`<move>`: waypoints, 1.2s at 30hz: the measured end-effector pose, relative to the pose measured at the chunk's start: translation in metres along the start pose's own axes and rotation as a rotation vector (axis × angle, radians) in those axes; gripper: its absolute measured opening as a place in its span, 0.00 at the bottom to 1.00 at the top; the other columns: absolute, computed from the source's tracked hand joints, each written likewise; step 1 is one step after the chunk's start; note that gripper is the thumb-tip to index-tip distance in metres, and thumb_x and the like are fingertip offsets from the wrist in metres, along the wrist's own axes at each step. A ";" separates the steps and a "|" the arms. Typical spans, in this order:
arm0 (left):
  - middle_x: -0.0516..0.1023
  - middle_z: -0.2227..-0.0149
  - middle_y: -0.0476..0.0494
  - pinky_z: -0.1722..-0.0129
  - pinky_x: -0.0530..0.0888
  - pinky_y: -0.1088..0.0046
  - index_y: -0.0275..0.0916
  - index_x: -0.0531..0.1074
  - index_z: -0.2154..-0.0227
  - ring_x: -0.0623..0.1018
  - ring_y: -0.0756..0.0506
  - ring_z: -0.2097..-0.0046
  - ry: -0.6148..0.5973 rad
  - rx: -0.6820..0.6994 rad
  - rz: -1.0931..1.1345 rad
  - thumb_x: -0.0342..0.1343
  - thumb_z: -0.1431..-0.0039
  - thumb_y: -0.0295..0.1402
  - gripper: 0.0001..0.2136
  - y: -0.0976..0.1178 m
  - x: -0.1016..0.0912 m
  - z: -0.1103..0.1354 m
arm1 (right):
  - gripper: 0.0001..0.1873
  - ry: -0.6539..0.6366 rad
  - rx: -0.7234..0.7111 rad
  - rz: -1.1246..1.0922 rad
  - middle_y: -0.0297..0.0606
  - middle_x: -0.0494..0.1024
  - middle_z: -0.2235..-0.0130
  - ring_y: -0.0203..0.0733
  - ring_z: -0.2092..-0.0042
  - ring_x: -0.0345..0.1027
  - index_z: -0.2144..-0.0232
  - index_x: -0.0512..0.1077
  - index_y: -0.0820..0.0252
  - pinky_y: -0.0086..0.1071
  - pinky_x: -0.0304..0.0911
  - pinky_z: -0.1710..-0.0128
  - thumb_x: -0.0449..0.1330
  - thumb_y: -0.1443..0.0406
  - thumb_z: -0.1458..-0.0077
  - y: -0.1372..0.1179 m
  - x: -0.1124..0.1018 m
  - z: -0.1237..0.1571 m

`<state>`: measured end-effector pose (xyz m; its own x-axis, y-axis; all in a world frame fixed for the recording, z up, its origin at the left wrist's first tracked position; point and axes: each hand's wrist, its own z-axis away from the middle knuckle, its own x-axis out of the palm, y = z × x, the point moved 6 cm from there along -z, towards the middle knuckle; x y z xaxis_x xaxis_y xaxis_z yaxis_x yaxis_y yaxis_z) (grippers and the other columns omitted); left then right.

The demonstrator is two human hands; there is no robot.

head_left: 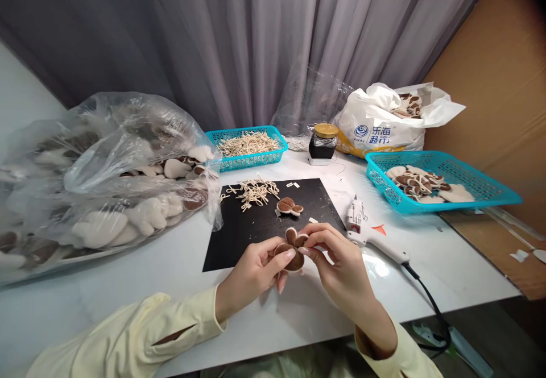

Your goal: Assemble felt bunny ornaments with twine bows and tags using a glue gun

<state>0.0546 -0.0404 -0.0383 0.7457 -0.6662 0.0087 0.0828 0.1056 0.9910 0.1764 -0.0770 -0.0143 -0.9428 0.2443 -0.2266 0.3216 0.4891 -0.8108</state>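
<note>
Both hands hold one small brown and cream plush piece (292, 251) above the near edge of a black mat (260, 227). My left hand (251, 275) pinches its lower left side with thumb and forefinger. My right hand (339, 258) pinches its upper right part with the fingertips. A second plush piece (289, 206) of the same kind lies on the mat behind them, next to a loose pile of cream string loops (256, 190).
A white glue gun (371, 233) lies right of the mat, its cord running off the table edge. A big clear bag of plush pieces (106, 179) fills the left. Two teal baskets (245, 159) (464, 196), a dark jar (323, 144) and a white shopping bag (384, 122) stand behind.
</note>
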 end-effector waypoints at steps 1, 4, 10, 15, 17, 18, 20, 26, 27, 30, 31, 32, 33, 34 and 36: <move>0.70 0.74 0.49 0.83 0.58 0.80 0.34 0.68 0.70 0.67 0.55 0.80 -0.005 0.000 -0.002 0.50 0.42 0.40 0.12 0.000 0.000 0.000 | 0.09 -0.001 -0.014 0.014 0.39 0.71 0.66 0.38 0.65 0.68 0.73 0.65 0.58 0.31 0.66 0.68 0.52 0.75 0.46 -0.001 0.000 0.000; 0.72 0.75 0.47 0.84 0.55 0.80 0.34 0.67 0.69 0.67 0.55 0.82 0.002 -0.005 -0.011 0.48 0.41 0.40 0.12 0.001 0.001 0.000 | 0.09 -0.003 -0.051 0.045 0.39 0.71 0.66 0.37 0.66 0.68 0.73 0.65 0.58 0.30 0.66 0.69 0.51 0.75 0.46 -0.002 0.001 0.000; 0.72 0.77 0.49 0.83 0.57 0.80 0.35 0.66 0.68 0.65 0.55 0.83 0.025 -0.048 0.006 0.49 0.42 0.42 0.13 -0.003 -0.001 0.001 | 0.09 0.016 -0.089 0.082 0.39 0.72 0.66 0.37 0.66 0.68 0.72 0.66 0.58 0.30 0.66 0.68 0.52 0.75 0.46 -0.006 -0.001 0.000; 0.70 0.79 0.51 0.84 0.57 0.80 0.36 0.64 0.72 0.63 0.56 0.84 0.011 -0.020 -0.097 0.48 0.41 0.42 0.13 -0.006 -0.001 0.002 | 0.10 0.005 -0.150 0.140 0.41 0.73 0.62 0.40 0.61 0.69 0.71 0.66 0.57 0.34 0.66 0.63 0.51 0.75 0.45 -0.012 0.000 0.001; 0.70 0.79 0.52 0.84 0.57 0.81 0.36 0.64 0.72 0.63 0.56 0.85 0.007 -0.005 -0.135 0.48 0.41 0.41 0.13 -0.006 -0.001 0.002 | 0.10 -0.031 -0.158 0.122 0.41 0.74 0.62 0.40 0.62 0.69 0.71 0.66 0.57 0.34 0.67 0.64 0.50 0.75 0.44 -0.012 0.003 0.002; 0.70 0.80 0.53 0.84 0.57 0.81 0.36 0.63 0.73 0.63 0.57 0.85 0.011 0.001 -0.148 0.48 0.40 0.41 0.13 -0.006 -0.001 0.002 | 0.10 -0.040 -0.156 0.113 0.41 0.74 0.62 0.40 0.62 0.70 0.71 0.66 0.57 0.33 0.67 0.65 0.50 0.75 0.44 -0.011 0.004 0.002; 0.69 0.80 0.53 0.83 0.57 0.80 0.36 0.64 0.73 0.63 0.56 0.84 0.023 0.003 -0.152 0.48 0.40 0.41 0.13 -0.006 -0.002 0.003 | 0.09 -0.045 -0.132 0.103 0.41 0.73 0.63 0.39 0.62 0.70 0.70 0.66 0.57 0.33 0.67 0.64 0.50 0.74 0.44 -0.009 0.005 0.001; 0.65 0.81 0.53 0.84 0.55 0.80 0.37 0.65 0.72 0.64 0.54 0.82 0.007 -0.006 -0.058 0.49 0.42 0.40 0.11 -0.006 0.000 0.003 | 0.04 -0.058 0.006 0.029 0.40 0.73 0.63 0.39 0.63 0.69 0.68 0.65 0.57 0.32 0.67 0.65 0.54 0.71 0.45 0.001 0.004 0.000; 0.65 0.82 0.54 0.85 0.55 0.81 0.37 0.65 0.72 0.63 0.55 0.83 -0.004 -0.007 -0.046 0.49 0.42 0.40 0.11 -0.006 0.000 0.002 | 0.04 -0.052 0.024 0.006 0.40 0.73 0.63 0.39 0.63 0.69 0.68 0.65 0.58 0.32 0.67 0.64 0.55 0.71 0.45 0.003 0.003 0.000; 0.63 0.84 0.55 0.85 0.54 0.81 0.36 0.65 0.71 0.61 0.55 0.84 -0.023 -0.008 -0.048 0.48 0.41 0.40 0.11 -0.005 0.002 0.002 | 0.03 -0.039 0.077 -0.073 0.40 0.73 0.63 0.40 0.61 0.69 0.70 0.66 0.58 0.33 0.67 0.63 0.56 0.70 0.45 0.006 0.001 0.001; 0.63 0.83 0.55 0.86 0.53 0.81 0.36 0.66 0.71 0.61 0.56 0.84 -0.019 -0.008 -0.057 0.48 0.41 0.40 0.12 -0.005 0.002 0.002 | 0.03 -0.041 0.097 -0.097 0.40 0.73 0.62 0.40 0.61 0.69 0.70 0.66 0.58 0.33 0.67 0.62 0.56 0.70 0.45 0.007 0.000 0.001; 0.64 0.82 0.55 0.86 0.53 0.81 0.36 0.66 0.70 0.63 0.56 0.84 -0.011 -0.010 -0.064 0.48 0.41 0.40 0.12 -0.005 0.002 0.002 | 0.03 -0.045 0.116 -0.116 0.40 0.73 0.62 0.40 0.60 0.69 0.71 0.67 0.58 0.33 0.67 0.62 0.55 0.69 0.44 0.007 -0.001 0.001; 0.65 0.81 0.54 0.86 0.53 0.81 0.36 0.66 0.69 0.64 0.55 0.83 -0.002 -0.012 -0.066 0.48 0.41 0.40 0.12 -0.005 0.001 0.002 | 0.04 -0.046 0.132 -0.126 0.40 0.74 0.62 0.40 0.60 0.69 0.71 0.67 0.58 0.34 0.67 0.61 0.55 0.68 0.44 0.007 -0.001 0.002; 0.66 0.80 0.53 0.85 0.54 0.81 0.36 0.66 0.69 0.65 0.55 0.83 0.008 -0.014 -0.065 0.48 0.41 0.40 0.12 -0.005 0.001 0.002 | 0.05 -0.045 0.142 -0.129 0.40 0.74 0.61 0.40 0.60 0.69 0.71 0.68 0.58 0.34 0.66 0.61 0.55 0.68 0.43 0.007 -0.002 0.002; 0.68 0.78 0.51 0.85 0.55 0.81 0.36 0.67 0.67 0.67 0.54 0.82 0.023 -0.017 -0.057 0.49 0.41 0.40 0.12 -0.005 0.000 0.002 | 0.06 -0.039 0.143 -0.117 0.41 0.74 0.61 0.41 0.60 0.70 0.72 0.69 0.58 0.35 0.66 0.61 0.54 0.67 0.43 0.006 -0.004 0.002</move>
<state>0.0525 -0.0422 -0.0432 0.7544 -0.6544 -0.0511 0.1365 0.0803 0.9874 0.1820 -0.0767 -0.0198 -0.9767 0.1584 -0.1450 0.1965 0.3875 -0.9007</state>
